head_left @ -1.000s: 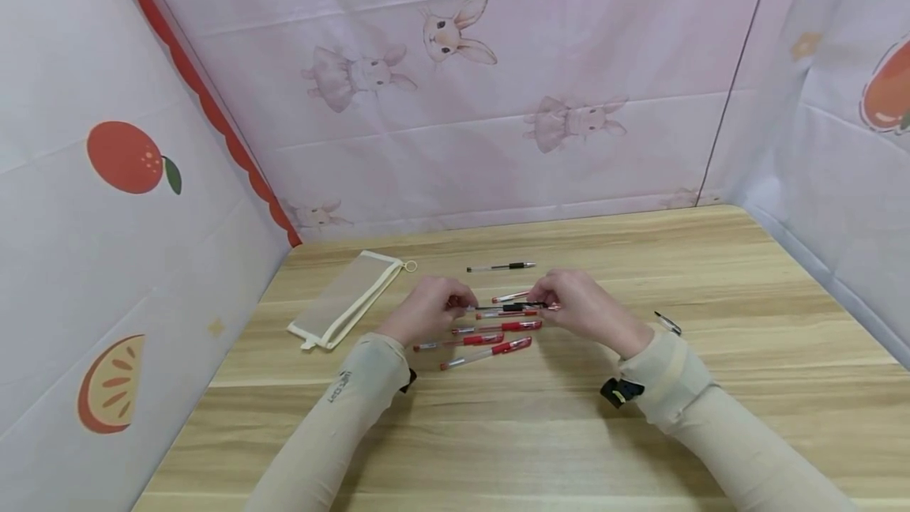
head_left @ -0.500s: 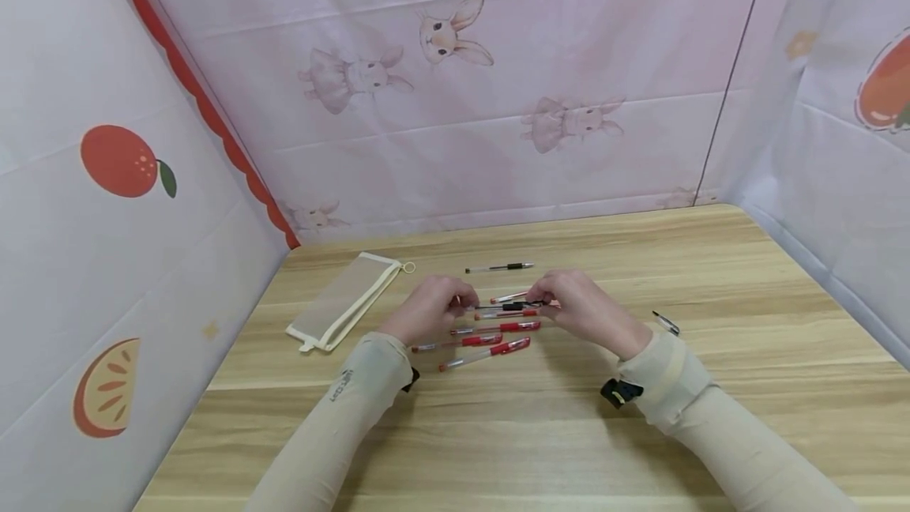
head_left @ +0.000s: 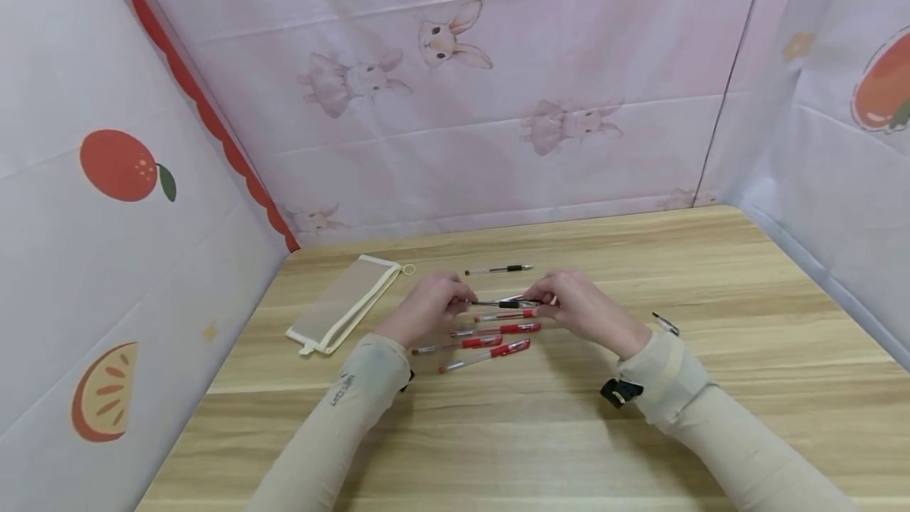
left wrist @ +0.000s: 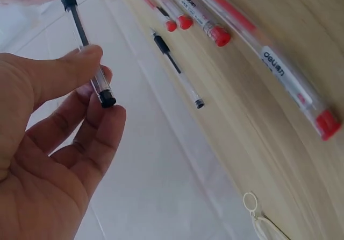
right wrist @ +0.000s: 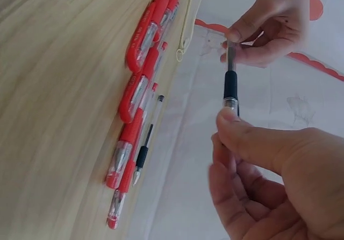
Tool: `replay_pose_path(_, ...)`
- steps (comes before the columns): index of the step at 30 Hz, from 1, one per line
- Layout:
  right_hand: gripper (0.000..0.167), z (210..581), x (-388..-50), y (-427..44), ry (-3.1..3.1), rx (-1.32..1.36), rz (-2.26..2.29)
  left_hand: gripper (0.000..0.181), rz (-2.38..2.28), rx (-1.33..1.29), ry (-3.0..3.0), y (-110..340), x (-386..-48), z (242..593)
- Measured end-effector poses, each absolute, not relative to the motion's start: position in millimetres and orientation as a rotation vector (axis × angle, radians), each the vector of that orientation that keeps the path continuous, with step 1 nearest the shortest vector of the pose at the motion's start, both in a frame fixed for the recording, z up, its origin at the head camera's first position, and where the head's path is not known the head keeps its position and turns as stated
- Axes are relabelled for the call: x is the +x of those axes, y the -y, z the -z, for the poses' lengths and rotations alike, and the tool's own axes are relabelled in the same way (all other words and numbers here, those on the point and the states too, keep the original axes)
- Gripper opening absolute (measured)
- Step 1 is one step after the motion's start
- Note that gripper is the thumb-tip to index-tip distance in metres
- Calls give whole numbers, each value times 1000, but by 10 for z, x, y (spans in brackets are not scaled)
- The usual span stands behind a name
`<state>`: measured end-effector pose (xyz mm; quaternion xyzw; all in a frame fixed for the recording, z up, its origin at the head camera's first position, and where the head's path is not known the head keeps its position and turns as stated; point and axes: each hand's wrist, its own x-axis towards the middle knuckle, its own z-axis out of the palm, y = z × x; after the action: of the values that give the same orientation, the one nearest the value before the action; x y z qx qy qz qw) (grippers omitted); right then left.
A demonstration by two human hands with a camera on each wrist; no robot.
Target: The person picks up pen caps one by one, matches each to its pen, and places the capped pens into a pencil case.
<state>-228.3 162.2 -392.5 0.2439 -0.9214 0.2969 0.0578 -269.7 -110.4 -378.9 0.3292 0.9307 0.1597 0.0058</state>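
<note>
A clear-barrelled gel pen with a black grip (head_left: 508,304) is held between both hands, above a row of red pens. My left hand (head_left: 430,306) pinches its back end near the black plug (left wrist: 107,98), between thumb and fingers. My right hand (head_left: 586,310) pinches its other end, just past the black grip (right wrist: 230,85). The fingers cover that end, so I cannot tell whether the tip is capped. Under and nearer than the pen lie several red gel pens (head_left: 515,328), roughly parallel and capped where their ends show.
Another black pen (head_left: 499,269) lies uncapped farther back. To the left rests a mesh zip pouch (head_left: 341,299) with cream edging and a pull ring (head_left: 408,269). A small clear and black piece like a pen cap (head_left: 666,324) lies right. Printed cloth walls border the table.
Both hands stay on the black pen. It has risen slightly, and its black grip has shifted a little left. The red pens, pouch and far black pen keep their places.
</note>
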Motion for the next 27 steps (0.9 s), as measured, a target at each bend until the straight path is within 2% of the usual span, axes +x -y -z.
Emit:
replay_pose_path(20, 23, 3814, -2237, -1583, 2744, 847, -878, 16, -580, 1231, -2850, 1162, -2697, 3796)
replay_pose_path(27, 21, 3831, -2233, -1582, 2705, 890, -865, 19, -628, 1201, -2783, 1196, -2712, 3786)
